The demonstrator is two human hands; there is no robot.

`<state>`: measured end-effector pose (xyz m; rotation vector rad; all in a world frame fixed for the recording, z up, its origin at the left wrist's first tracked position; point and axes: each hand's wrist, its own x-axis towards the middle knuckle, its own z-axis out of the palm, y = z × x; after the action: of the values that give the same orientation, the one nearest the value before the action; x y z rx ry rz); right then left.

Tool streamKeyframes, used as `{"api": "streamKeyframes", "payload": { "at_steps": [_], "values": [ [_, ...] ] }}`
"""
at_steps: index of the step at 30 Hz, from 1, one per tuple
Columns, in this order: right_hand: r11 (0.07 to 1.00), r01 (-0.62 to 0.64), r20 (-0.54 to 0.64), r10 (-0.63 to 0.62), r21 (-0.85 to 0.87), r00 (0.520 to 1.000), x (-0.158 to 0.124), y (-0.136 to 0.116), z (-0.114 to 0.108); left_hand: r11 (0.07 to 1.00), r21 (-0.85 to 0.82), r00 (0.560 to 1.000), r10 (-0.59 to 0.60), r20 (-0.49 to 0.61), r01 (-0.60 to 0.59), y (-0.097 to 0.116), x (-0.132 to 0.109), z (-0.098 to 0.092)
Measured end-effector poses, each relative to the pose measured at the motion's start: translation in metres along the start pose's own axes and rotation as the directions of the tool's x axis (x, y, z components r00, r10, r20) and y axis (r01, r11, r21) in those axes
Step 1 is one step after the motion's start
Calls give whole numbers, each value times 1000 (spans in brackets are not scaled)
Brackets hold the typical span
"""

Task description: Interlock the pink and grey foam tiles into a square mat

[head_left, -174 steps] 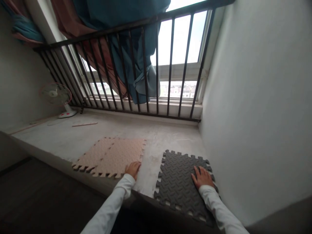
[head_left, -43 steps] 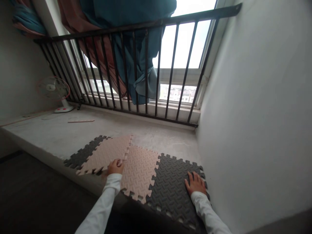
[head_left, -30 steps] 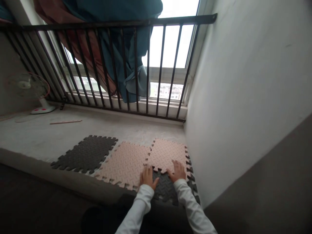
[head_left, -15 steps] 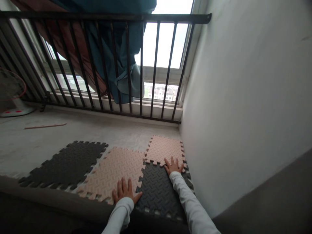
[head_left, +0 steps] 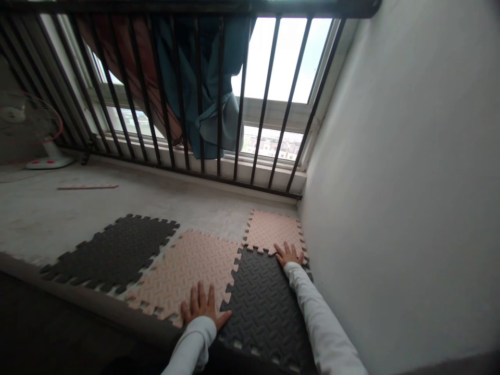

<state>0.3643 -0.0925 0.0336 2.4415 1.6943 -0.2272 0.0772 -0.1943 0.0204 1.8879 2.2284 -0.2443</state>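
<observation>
Several foam puzzle mats lie on a raised concrete ledge (head_left: 47, 219). My left hand (head_left: 202, 309) lies flat and open on the near edge of a beige mat (head_left: 187, 271), by its seam with a dark grey mat (head_left: 261, 307). My right hand (head_left: 289, 253) is stretched forward, fingers spread, pressing on the seam between that dark mat and a smaller-looking beige mat (head_left: 273, 230) beyond it, close to the right wall. Another dark grey mat (head_left: 113, 252) lies apart at the left. Both arms wear white sleeves.
A black metal railing (head_left: 172, 104) stands in front of the window at the back, with teal and rust-coloured cloth (head_left: 211, 94) hanging behind it. A small fan (head_left: 33, 130) and a thin stick (head_left: 88, 187) sit at the far left. A white wall (head_left: 390, 182) bounds the right side.
A beige mat has been set behind the dark grey mat by the wall. In the last half second my hands kept their places on the mats; the view shifted slightly.
</observation>
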Motion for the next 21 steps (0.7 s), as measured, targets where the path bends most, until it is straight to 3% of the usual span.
{"api": "streamKeyframes", "payload": {
  "at_steps": [12,17,21],
  "values": [
    [999,37,29,-38,12,999,10,1,0,999,-46,1000,8,2,-8,-1,0,-2],
    [998,66,81,-66,9,994,11,-6,-13,999,-33,1000,5,18,-5,0,0,-2],
    [969,247,29,-247,4,969,2,-38,-19,999,-46,1000,-2,4,2,0,0,-1]
  ]
}}
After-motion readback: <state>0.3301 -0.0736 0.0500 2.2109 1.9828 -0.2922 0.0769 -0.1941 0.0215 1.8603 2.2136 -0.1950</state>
